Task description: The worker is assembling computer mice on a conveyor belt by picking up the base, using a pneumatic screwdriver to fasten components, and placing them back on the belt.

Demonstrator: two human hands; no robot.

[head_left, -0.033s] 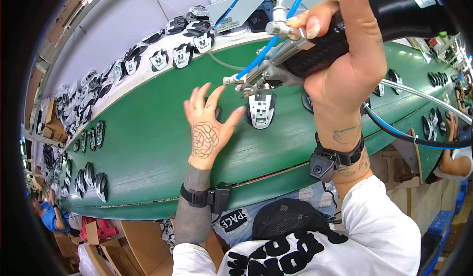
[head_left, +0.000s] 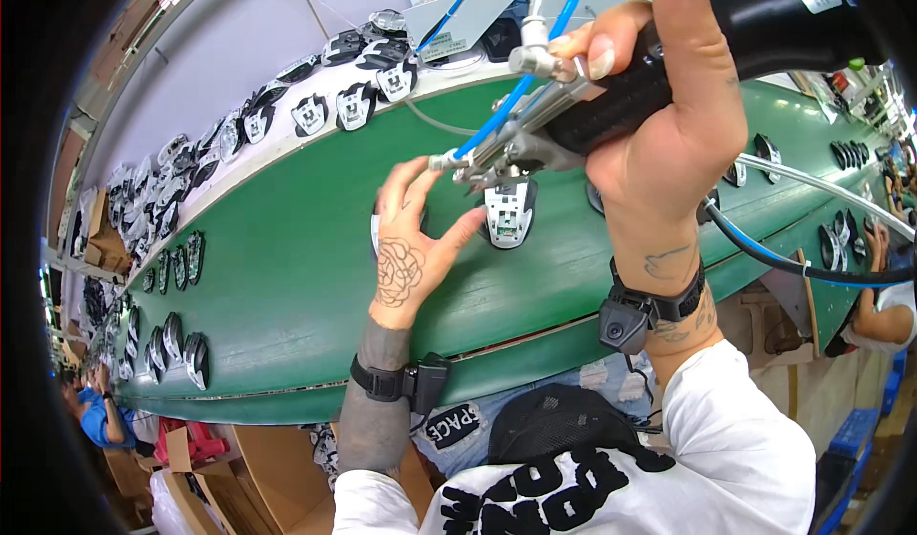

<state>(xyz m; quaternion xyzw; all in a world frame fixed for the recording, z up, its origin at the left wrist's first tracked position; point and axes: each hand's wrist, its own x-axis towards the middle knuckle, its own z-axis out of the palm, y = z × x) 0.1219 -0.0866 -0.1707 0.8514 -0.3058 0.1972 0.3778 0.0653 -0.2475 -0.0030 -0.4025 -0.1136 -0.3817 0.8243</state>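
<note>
My right hand [head_left: 688,124] is closed round the black body of an air-hose-fed screwdriver [head_left: 793,24]. Its metal head points down to the left, just above a white and black computer mouse housing [head_left: 508,220] on the green conveyor belt. A small green board shows through an opening in that housing. My left hand [head_left: 403,258] is open over the belt, palm down with fingers spread and bent. Its thumb tip lies close by the housing's left edge; I cannot tell whether they touch. Another housing, mostly hidden, shows its white edge [head_left: 375,234] beneath this hand.
A white ledge [head_left: 449,78] behind the belt [head_left: 287,277] carries several housings, heaped at its left. More dark housings [head_left: 172,342] stand on the belt at left and right. A blue hose [head_left: 571,5] runs up from the tool. Other people work at both far ends.
The screwdriver's head has shifted slightly left. My left hand has moved a little to the right, and a white edge now shows beside its fingers.
</note>
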